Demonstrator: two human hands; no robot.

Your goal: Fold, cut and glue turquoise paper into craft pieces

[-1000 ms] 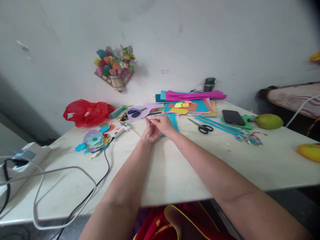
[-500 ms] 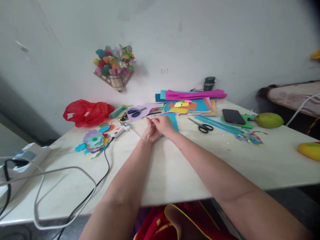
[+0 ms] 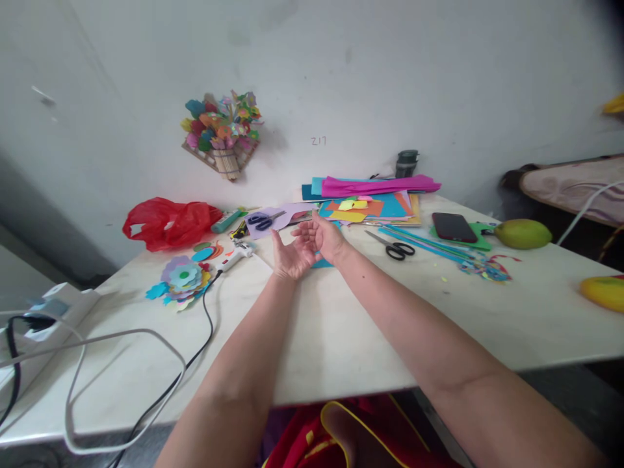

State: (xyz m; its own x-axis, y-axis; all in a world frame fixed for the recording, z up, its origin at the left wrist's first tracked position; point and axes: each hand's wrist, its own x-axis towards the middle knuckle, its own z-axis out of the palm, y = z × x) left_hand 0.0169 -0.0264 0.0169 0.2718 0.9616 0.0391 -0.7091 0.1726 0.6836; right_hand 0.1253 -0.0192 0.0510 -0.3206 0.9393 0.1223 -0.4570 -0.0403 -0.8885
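Both my hands are over the middle of the table, close together with palms turned up. My left hand (image 3: 294,255) is open, thumb raised and fingers spread, with nothing visible in it. Fingers loosely apart, my right hand (image 3: 325,238) overlaps the left hand's fingertips; it too looks free of any object. Beneath and behind the hands lies a blue paper sheet (image 3: 322,261), partly covered by them. A white glue gun (image 3: 234,256) rests left of my left hand. To the right of my right hand are black-handled scissors (image 3: 394,247).
Paper flowers (image 3: 182,276), a red plastic bag (image 3: 168,221) and a power strip (image 3: 63,312) with looping cables occupy the left. Coloured papers (image 3: 375,207) and dark scissors (image 3: 263,221) lie behind. Rightward are blue strips (image 3: 419,242), a phone (image 3: 454,227) and a green mango-like fruit (image 3: 524,234).
My hands were pressed together at the fingertips, pinching; now they have parted slightly and the fingers have spread, palms up. The things on the table stay where they were.
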